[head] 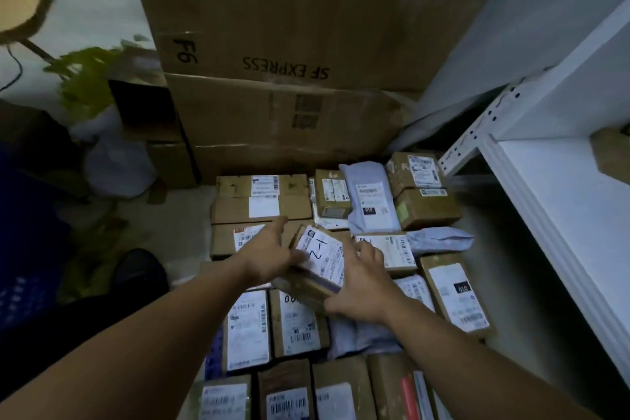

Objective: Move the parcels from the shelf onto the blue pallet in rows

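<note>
a person's two bare hands hold a small parcel (318, 257), a cardboard box with a white shipping label marked "1-2" by hand. the left hand (269, 254) grips its left edge, thumb pointing away from the body, its fingers blurred against the box. the right hand (361, 278) grips the right and near edges, fingers curled over the side. the box is turned at an angle to the rows and sits over the middle of the laid parcels (296, 324); whether its underside touches them is unclear. these brown boxes lie label-up in rows, side by side and touching, running from the bottom of the view toward the back. among them are grey mailer bags (370, 201), one in the far row and another just right of the hands. behind the far row stand large cardboard boxes (289, 45), stacked, one printed "sf express" and "f6". to the right is the white metal shelf (552, 201), with one brown box (610, 150) on its board at the frame edge. at the left are a leafy green plant (85, 79) and, lower down in shadow, a dark blue perforated surface (20, 283)
</note>
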